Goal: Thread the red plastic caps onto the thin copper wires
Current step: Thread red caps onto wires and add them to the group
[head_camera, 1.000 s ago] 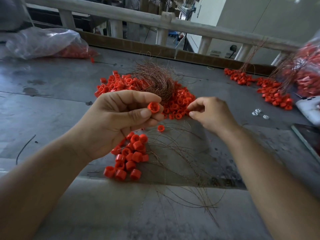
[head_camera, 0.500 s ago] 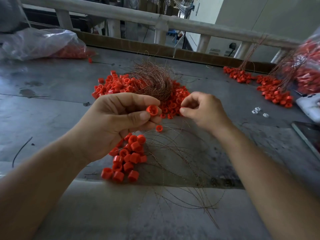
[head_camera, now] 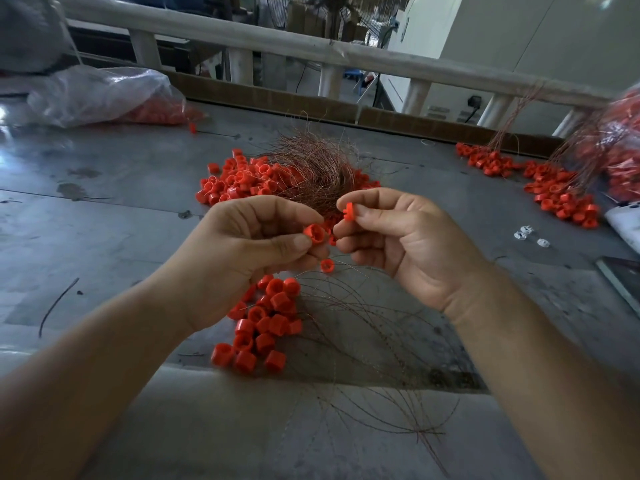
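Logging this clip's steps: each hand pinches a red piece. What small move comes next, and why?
Probably the right hand brings its flanged red piece down to the open-mouthed cap that the left hand pinches: the two sit close but apart. Whether either also holds one of the copper wires is unclear.

Above a grey metal table (head_camera: 104, 209), the left hand (head_camera: 242, 258) pinches a red plastic cap (head_camera: 316, 233), while the right hand (head_camera: 398, 244) pinches a smaller red flanged plug (head_camera: 349, 211). Loose red caps (head_camera: 263, 323) and thin copper wires (head_camera: 363, 341) lie below; a tangled copper wire bundle (head_camera: 311, 171) sits behind.
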The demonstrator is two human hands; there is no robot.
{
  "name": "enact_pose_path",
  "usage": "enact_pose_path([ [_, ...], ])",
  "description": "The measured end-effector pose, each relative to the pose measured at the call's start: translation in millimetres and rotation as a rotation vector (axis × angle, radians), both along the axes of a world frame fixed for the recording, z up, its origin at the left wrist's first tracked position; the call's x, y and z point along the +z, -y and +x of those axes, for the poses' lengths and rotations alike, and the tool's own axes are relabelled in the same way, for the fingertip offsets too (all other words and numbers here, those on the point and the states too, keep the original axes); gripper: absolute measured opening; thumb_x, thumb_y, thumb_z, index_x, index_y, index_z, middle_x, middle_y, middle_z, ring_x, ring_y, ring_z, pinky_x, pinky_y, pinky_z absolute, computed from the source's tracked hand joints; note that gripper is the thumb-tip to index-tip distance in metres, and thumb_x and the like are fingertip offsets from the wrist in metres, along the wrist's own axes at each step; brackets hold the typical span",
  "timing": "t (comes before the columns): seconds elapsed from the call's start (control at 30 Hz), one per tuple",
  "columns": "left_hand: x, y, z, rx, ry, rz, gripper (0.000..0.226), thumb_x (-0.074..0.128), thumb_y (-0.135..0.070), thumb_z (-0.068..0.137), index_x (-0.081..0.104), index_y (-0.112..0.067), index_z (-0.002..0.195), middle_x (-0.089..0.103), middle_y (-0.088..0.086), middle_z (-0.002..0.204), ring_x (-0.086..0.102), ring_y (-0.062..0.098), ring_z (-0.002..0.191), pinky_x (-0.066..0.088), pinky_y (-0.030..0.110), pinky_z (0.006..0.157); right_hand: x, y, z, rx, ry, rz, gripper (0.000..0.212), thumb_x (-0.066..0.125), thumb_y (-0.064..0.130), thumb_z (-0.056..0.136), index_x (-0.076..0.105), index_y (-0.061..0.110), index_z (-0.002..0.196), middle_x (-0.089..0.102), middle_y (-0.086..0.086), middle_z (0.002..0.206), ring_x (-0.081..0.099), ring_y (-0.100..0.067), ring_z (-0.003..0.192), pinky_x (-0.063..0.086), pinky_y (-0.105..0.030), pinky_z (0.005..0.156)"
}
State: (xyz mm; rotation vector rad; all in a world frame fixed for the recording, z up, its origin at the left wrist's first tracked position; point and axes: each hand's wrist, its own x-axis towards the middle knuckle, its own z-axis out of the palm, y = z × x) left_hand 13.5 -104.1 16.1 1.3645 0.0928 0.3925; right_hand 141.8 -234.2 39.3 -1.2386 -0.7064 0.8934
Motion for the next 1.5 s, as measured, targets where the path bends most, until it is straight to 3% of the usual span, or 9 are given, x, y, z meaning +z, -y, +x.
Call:
enact_pose_path([
  [0.17,1.6,-1.0,0.1,-0.008,0.002,0.003,0.017,0.070,-0.005,0.061,0.074,-0.012,0.077,0.071,0.008,0.074,0.070,0.016,0.070,0.054,0.019,0.061,-1.5,-1.7,-4.2,0.033,-0.029,-0.005,0.013,0.047,0.001,0.086,0.059,0.006,0.084,0.066,-0.004,0.058,0.062,-0.010,0.049,0.048,-0.017,0.042],
  [0.3,1.5,-1.1,-0.2,0.012,-0.002,0.009,0.022,0.062,-0.003,0.061,0.074,-0.013,0.076,0.071,0.008,0.075,0.070,0.016,0.071,0.054,0.019,0.062,-2.6,-2.0,-4.8,0.030,-0.009,0.001,0.019,0.045,0.001,0.088,0.061,0.011,0.084,0.065,-0.003,0.058,0.061,-0.009,0.048,0.047,-0.017,0.042],
  [0.43,1.8,-0.6,-0.3,0.019,-0.006,0.002,0.022,0.062,-0.005,0.059,0.074,-0.013,0.075,0.071,0.008,0.075,0.070,0.016,0.071,0.054,0.019,0.062,-5.1,-3.5,-5.4,0.032,0.018,0.013,0.015,0.058,0.016,0.072,0.060,0.010,0.085,0.064,-0.001,0.059,0.059,-0.008,0.050,0.047,-0.017,0.044],
  [0.5,1.8,-0.7,-0.5,0.023,-0.009,0.011,0.022,0.063,-0.006,0.058,0.075,-0.013,0.076,0.071,0.008,0.076,0.070,0.016,0.072,0.054,0.019,0.062,-6.8,-3.5,-6.3,0.016,0.081,0.005,0.018,0.058,0.018,0.070,0.059,0.009,0.086,0.063,0.001,0.059,0.059,-0.007,0.051,0.046,-0.016,0.045],
  [0.6,1.7,-1.4,-0.1,0.045,-0.010,0.022,0.023,0.064,-0.008,0.056,0.075,-0.015,0.075,0.072,0.006,0.075,0.070,0.015,0.072,0.054,0.019,0.062,-10.4,-4.1,-8.7,-0.041,0.270,0.008,0.007,0.055,0.007,0.084,0.059,0.011,0.089,0.065,0.002,0.063,0.061,-0.009,0.056,0.048,-0.018,0.050],
  [0.77,1.7,-3.4,0.3,0.091,-0.005,0.019,0.024,0.065,-0.010,0.055,0.076,-0.016,0.075,0.073,0.005,0.076,0.070,0.015,0.072,0.054,0.018,0.062,-12.0,-6.2,-17.1,-0.163,0.693,0.066,0.021,0.064,0.008,0.079,0.062,0.027,0.087,0.062,0.008,0.073,0.062,-0.003,0.068,0.051,-0.016,0.060],
  [0.97,0.4,-2.3,0.9,0.109,-0.009,0.033,0.024,0.067,-0.013,0.051,0.075,-0.017,0.073,0.072,0.005,0.071,0.070,0.015,0.066,0.054,0.018,0.060,-16.2,-8.1,-23.5,-0.209,0.794,0.087,0.023,0.070,0.006,0.074,0.062,0.025,0.085,0.066,0.007,0.080,0.066,-0.008,0.074,0.055,-0.024,0.069],
  [1.27,-1.2,-3.1,0.8,0.138,-0.021,0.136,0.022,0.068,-0.017,0.051,0.075,-0.021,0.071,0.072,0.004,0.071,0.070,0.015,0.065,0.053,0.017,0.060,-18.4,-8.0,-24.5,-0.242,0.891,0.085,0.025,0.073,0.009,0.071,0.064,0.025,0.087,0.065,0.015,0.081,0.066,-0.001,0.074,0.051,-0.014,0.068],
  [1.5,-0.6,-1.8,0.6,0.174,-0.023,0.194,0.021,0.066,-0.013,0.054,0.072,-0.021,0.073,0.072,0.004,0.071,0.070,0.015,0.065,0.053,0.016,0.060,-17.3,-6.5,-25.6,-0.277,0.935,0.079,0.021,0.074,0.010,0.070,0.070,0.012,0.091,0.065,0.014,0.079,0.066,-0.001,0.073,0.053,-0.015,0.068],
])
